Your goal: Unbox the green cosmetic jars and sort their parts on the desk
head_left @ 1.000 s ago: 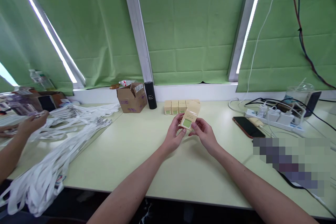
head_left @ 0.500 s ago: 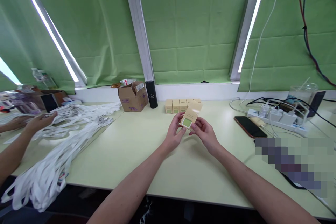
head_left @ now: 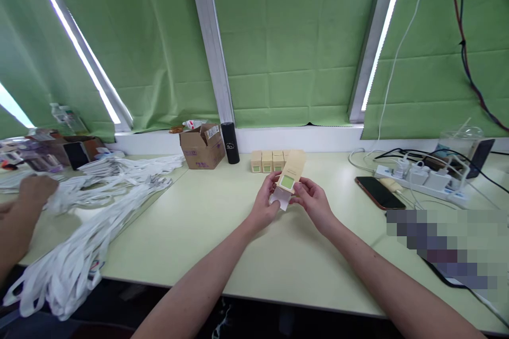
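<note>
A small cream-yellow paper box (head_left: 292, 171) with a green square on its front is held up over the table between both hands. My left hand (head_left: 264, 204) grips its left side, thumb at the lower edge. On the right side, my right hand (head_left: 314, 203) pinches the box near the lower corner. From the bottom end a white paper flap (head_left: 281, 198) sticks out, by my left thumb. Behind it stand several similar small boxes (head_left: 267, 161) in a row, partly hidden by the held one.
A cardboard carton (head_left: 202, 151) and a black cylinder (head_left: 229, 143) stand by the wall. White straps (head_left: 95, 233) lie at left, near another person's hand (head_left: 37, 190). At right are a phone (head_left: 379, 192) and a power strip (head_left: 421, 183) with cables.
The held box has tilted more upright, and the white flap now shows at its bottom end. At left, the other person's hand has drawn back toward the left.
</note>
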The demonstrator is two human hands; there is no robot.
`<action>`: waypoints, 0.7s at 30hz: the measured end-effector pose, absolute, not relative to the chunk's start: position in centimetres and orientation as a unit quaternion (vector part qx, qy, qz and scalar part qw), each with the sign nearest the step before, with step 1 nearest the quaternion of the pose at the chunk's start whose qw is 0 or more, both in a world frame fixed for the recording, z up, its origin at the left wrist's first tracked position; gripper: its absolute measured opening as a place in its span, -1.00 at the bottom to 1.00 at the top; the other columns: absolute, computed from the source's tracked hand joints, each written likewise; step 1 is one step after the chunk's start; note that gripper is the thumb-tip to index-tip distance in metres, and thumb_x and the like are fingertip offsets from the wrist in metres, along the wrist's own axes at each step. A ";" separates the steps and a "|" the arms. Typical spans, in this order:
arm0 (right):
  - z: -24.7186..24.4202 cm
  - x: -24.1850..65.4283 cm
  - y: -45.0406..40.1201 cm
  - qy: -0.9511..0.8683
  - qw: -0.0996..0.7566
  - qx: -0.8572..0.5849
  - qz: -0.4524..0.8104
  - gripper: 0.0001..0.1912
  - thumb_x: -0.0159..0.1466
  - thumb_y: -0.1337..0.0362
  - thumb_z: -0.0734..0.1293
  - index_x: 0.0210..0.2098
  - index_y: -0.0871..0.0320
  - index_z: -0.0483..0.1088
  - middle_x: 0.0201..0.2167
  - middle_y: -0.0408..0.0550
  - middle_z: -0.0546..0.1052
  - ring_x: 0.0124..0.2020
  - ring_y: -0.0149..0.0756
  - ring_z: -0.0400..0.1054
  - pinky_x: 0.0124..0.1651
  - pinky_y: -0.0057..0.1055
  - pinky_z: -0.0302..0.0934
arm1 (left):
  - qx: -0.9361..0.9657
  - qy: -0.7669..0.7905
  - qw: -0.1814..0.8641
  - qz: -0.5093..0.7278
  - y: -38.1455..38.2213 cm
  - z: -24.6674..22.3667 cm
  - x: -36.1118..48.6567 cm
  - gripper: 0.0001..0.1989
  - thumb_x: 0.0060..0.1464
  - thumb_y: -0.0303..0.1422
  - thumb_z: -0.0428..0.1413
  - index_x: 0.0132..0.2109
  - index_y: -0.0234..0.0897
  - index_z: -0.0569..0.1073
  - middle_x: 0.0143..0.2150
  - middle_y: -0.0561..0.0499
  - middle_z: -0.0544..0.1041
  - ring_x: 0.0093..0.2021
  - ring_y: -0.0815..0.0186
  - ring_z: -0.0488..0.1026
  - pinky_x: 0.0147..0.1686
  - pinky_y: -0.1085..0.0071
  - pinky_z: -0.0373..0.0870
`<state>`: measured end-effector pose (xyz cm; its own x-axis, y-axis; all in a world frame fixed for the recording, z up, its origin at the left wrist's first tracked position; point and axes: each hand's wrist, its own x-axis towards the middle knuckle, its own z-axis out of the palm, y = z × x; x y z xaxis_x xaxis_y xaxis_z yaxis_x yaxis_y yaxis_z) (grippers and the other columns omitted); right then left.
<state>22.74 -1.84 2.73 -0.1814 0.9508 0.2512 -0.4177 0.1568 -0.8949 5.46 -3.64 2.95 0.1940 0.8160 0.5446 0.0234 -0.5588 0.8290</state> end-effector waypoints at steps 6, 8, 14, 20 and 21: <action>2.7 22.7 -1.7 -0.467 0.585 -0.274 0.604 -0.42 0.10 -0.09 0.59 -0.06 0.11 0.47 -0.22 0.00 0.66 -0.21 -0.14 0.54 -0.25 -0.23 0.49 | 0.715 0.363 0.254 0.541 -3.9 3.3 5.7 -0.36 0.11 -0.48 0.14 0.32 -0.13 0.23 0.24 -0.14 0.44 0.17 0.09 0.42 0.07 0.17 0.38; 2.7 22.6 -1.7 -0.465 0.585 -0.274 0.605 -0.42 0.08 -0.10 0.60 -0.06 0.10 0.46 -0.22 0.00 0.66 -0.19 -0.13 0.55 -0.25 -0.23 0.48 | 0.717 0.382 0.212 0.543 -3.9 3.3 5.8 -0.43 0.15 -0.45 0.16 0.29 -0.15 0.26 0.24 -0.16 0.44 0.17 0.09 0.41 0.05 0.17 0.39; 3.0 22.6 -2.1 -0.463 0.581 -0.272 0.612 -0.40 0.09 -0.08 0.60 -0.04 0.09 0.43 -0.11 0.02 0.66 -0.16 -0.14 0.54 -0.28 -0.28 0.47 | 0.733 0.406 0.115 0.534 -3.7 2.8 5.7 -0.58 0.31 -0.29 0.12 0.26 -0.18 0.31 0.21 -0.20 0.48 0.10 0.09 0.46 0.03 0.13 0.43; 3.0 22.6 -2.0 -0.468 0.574 -0.296 0.602 -0.40 0.07 -0.12 0.59 -0.06 0.10 0.46 -0.10 0.03 0.62 -0.21 -0.23 0.46 -0.39 -0.39 0.37 | 0.746 0.397 0.088 0.528 -3.6 2.8 5.5 -0.60 0.48 -0.30 -0.20 0.32 -0.20 0.32 0.22 -0.19 0.51 0.21 0.11 0.46 0.18 0.11 0.40; 3.0 22.5 -2.0 -0.470 0.572 -0.298 0.602 -0.39 0.07 -0.13 0.59 -0.06 0.10 0.47 -0.11 0.03 0.62 -0.21 -0.23 0.44 -0.40 -0.40 0.35 | 0.741 0.400 0.088 0.533 -3.6 2.8 5.5 -0.60 0.48 -0.31 -0.20 0.30 -0.20 0.34 0.21 -0.19 0.53 0.19 0.12 0.48 0.17 0.12 0.41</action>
<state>22.53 -2.04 3.03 -0.1678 0.9693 0.1795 -0.4092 0.0972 -0.9072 5.50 -3.59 2.84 0.1130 0.6861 0.7187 0.4985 -0.6648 0.5563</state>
